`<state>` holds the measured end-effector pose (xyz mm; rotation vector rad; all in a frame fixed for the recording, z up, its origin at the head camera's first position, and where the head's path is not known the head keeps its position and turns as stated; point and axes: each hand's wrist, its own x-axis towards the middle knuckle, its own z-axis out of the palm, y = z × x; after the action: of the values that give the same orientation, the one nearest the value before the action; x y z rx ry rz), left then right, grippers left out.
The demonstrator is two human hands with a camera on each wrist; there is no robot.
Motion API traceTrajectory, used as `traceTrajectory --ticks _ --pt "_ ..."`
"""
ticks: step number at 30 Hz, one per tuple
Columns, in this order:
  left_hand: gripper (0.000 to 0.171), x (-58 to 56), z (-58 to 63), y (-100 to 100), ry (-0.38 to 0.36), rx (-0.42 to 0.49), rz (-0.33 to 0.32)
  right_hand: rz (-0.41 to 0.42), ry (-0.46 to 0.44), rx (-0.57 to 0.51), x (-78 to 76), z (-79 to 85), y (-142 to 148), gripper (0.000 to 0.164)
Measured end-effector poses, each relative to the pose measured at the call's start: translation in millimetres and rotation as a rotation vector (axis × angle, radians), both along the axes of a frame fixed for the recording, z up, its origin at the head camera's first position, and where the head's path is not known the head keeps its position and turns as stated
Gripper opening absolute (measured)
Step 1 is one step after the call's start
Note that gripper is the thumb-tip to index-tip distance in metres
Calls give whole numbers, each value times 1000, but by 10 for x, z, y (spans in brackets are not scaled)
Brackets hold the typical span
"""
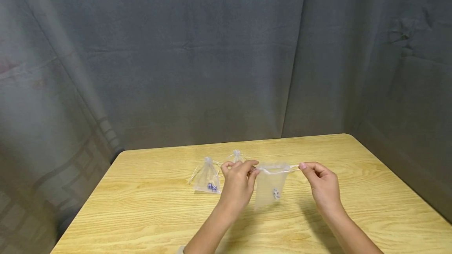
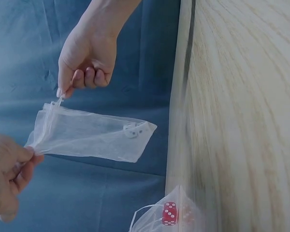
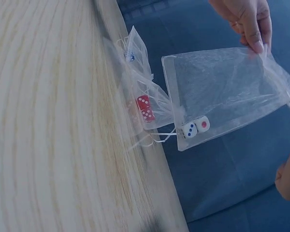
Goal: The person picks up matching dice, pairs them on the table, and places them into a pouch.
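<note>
A sheer white organza drawstring bag hangs in the air between both hands, its mouth at the top. Two white dice lie in its bottom corner. My left hand pinches the left side of the gathered mouth between thumb and fingers. On the other side, my right hand pinches the drawstring, which is stretched out to the right. In the left wrist view the bag's cord ends meet the right thumb and fingertip; the right wrist view shows that hand only partly at its edge.
On the wooden table, left of the hands, stands a cinched organza bag with two blue dice. Another cinched bag, partly behind the left hand, holds red dice. Grey curtains surround the table.
</note>
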<state>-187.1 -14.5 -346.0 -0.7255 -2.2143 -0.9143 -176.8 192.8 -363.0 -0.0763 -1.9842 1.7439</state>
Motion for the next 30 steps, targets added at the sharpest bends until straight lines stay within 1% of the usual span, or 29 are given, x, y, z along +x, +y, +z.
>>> traceTrajectory --ticks 4,6,11,16,21,25,30 --pt "7 -5 0 -15 -5 33 7 -36 28 -22 9 9 -10 17" --pt "5 -11 -1 -23 6 41 16 -53 38 -33 9 18 -13 16" --pt "1 -19 2 -43 6 46 33 -91 34 -23 10 36 -3 17" --pt "3 -25 1 -52 -14 43 53 -98 25 -39 6 45 5 17" --pt "5 -43 -8 -63 -9 65 83 -117 20 -72 -5 52 17 20" --pt "6 -62 -9 -78 -4 92 79 -115 19 -88 -17 50 39 23" --pt "7 -77 -10 -87 -9 102 81 -147 20 -89 -31 46 52 22"
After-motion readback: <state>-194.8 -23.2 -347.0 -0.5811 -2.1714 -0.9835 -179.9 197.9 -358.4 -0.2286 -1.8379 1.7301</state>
